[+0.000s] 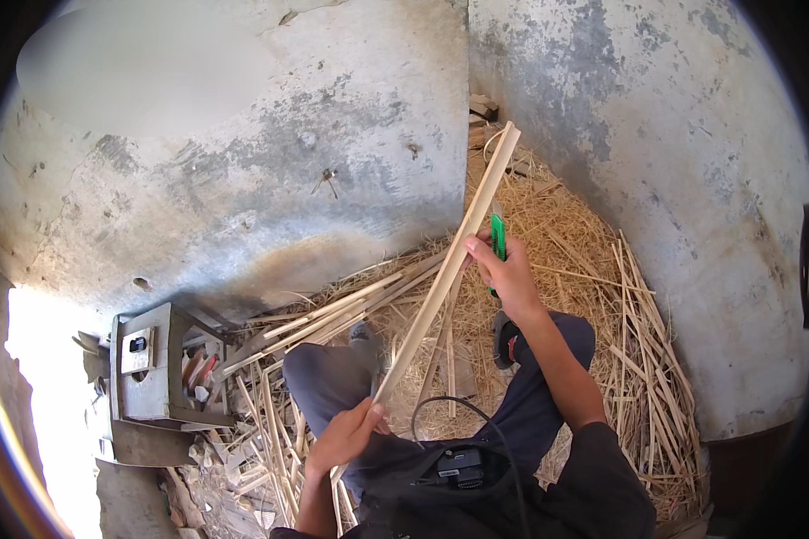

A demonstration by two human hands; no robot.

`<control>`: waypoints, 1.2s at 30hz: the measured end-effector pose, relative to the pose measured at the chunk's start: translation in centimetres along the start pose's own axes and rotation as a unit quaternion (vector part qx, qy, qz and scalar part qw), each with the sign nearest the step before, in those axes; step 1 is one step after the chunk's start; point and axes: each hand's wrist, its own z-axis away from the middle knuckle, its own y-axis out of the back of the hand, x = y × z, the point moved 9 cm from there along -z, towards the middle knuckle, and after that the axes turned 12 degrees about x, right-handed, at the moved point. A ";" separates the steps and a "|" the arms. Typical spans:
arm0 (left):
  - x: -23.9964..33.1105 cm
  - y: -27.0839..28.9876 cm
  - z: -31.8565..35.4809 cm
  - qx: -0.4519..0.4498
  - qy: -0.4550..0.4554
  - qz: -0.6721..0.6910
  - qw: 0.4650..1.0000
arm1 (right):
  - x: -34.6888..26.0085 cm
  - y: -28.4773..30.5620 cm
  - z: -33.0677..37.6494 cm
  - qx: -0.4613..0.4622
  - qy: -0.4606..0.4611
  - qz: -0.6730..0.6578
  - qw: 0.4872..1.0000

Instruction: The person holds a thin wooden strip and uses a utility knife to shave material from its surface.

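A long, pale strip of wood or bamboo (pixel 440 286) runs slantwise across my lap, its far end raised near the wall corner. Low on it, my left hand (pixel 344 437) is closed around the strip, with a bit sticking out below the palm. Higher up, my right hand (pixel 514 280) grips a green utility knife (pixel 498 232) against the strip, the thumb resting on the strip's edge. The knife's tip points away from me. Part of its handle and several right fingers are hidden behind the hand and strip.
Pale shavings (pixel 557 225) cover the floor ahead. Bundles of thin strips lie at right (pixel 652 386) and left (pixel 333 310). A worn wooden stool (pixel 144 364) lies at left. Walls close in ahead and right. A black cable (pixel 490 418) loops over my lap.
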 end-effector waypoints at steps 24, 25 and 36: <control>10.2 -1.4 -5.7 0.057 -0.069 0.204 0.975 | -3.2 0.7 3.5 0.003 0.272 0.070 0.960; 10.7 -1.0 -5.4 0.075 -0.095 0.193 0.974 | -4.0 0.6 4.0 -0.013 0.299 0.127 0.946; 11.9 0.3 -3.2 0.114 -0.092 0.102 0.984 | -5.5 -2.3 6.5 -0.065 0.427 0.235 0.871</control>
